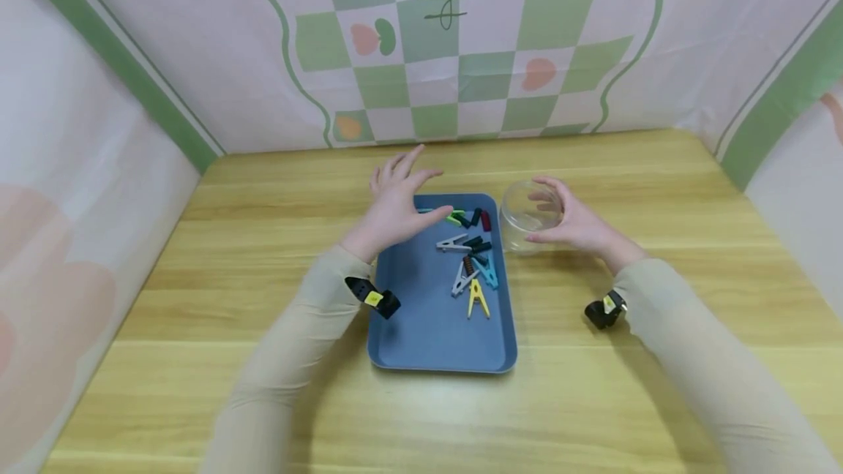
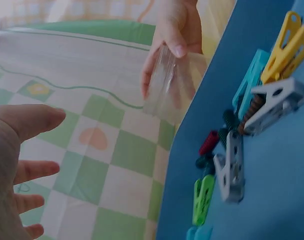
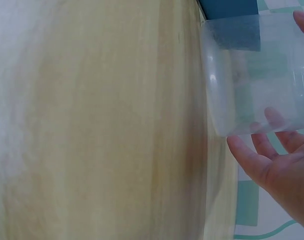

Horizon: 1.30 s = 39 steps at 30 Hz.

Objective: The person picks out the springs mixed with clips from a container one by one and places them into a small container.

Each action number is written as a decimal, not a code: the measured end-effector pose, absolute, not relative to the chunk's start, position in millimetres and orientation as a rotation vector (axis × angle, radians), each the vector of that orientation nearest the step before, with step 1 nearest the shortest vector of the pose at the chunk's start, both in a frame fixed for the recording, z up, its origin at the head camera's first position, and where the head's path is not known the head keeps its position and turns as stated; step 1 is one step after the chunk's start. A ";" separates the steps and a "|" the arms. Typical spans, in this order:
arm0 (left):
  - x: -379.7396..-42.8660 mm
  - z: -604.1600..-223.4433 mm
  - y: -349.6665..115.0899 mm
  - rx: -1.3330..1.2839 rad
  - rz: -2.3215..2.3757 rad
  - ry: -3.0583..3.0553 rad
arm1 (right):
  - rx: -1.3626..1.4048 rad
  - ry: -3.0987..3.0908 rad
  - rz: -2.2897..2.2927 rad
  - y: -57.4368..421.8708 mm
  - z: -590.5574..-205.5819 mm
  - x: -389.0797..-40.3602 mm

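My right hand [image 1: 573,224] holds a clear, see-through jar [image 1: 516,229] upright just right of the blue tray [image 1: 421,346], its thumb on the near side and fingers round the far side. In the right wrist view, fingertips lie against the jar's wall [image 3: 242,90]. My left hand [image 1: 398,207] hangs over the tray's far left part with fingers spread and nothing in it. On the tray lie a yellow clothespin [image 1: 477,298], a blue clothespin [image 1: 489,273], grey clothespins [image 1: 453,242] and a green clothespin [image 2: 203,200].
Among the clothespins are small ridged pieces: a dark red one [image 1: 486,221], a brown one [image 1: 468,265] and several dark green ones [image 1: 476,216]. Everything stands on a wooden table [image 1: 263,254]. A printed cloth [image 1: 487,79] hangs behind the table's far edge.
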<state>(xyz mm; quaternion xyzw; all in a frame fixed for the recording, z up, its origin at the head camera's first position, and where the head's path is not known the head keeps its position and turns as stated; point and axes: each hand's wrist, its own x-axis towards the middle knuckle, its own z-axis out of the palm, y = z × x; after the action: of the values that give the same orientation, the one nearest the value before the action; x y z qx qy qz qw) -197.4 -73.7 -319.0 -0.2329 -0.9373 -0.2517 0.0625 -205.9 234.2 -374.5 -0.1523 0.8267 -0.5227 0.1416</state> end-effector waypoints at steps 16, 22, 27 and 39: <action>-198.2 -354.9 -48.5 -0.995 -0.748 -3.073 | -0.420 2.423 -1.473 235.4 -375.3 -206.7; -200.3 -368.1 -46.8 -1.024 -0.721 -3.109 | -0.416 2.425 -1.470 235.5 -376.3 -208.1; -200.5 -372.8 -47.5 -1.040 -0.728 -3.148 | -0.425 2.425 -1.480 235.2 -376.9 -208.8; -203.9 -378.8 -45.0 -1.093 -0.653 -3.193 | -0.426 2.425 -1.475 236.3 -377.9 -209.7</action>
<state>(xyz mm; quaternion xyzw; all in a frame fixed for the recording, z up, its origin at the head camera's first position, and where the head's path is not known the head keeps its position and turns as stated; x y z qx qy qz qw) -203.9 -45.0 -378.8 -0.3146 -0.9187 -0.1877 -0.1475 -209.7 236.3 -377.9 -0.1470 0.8372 -0.5092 0.1352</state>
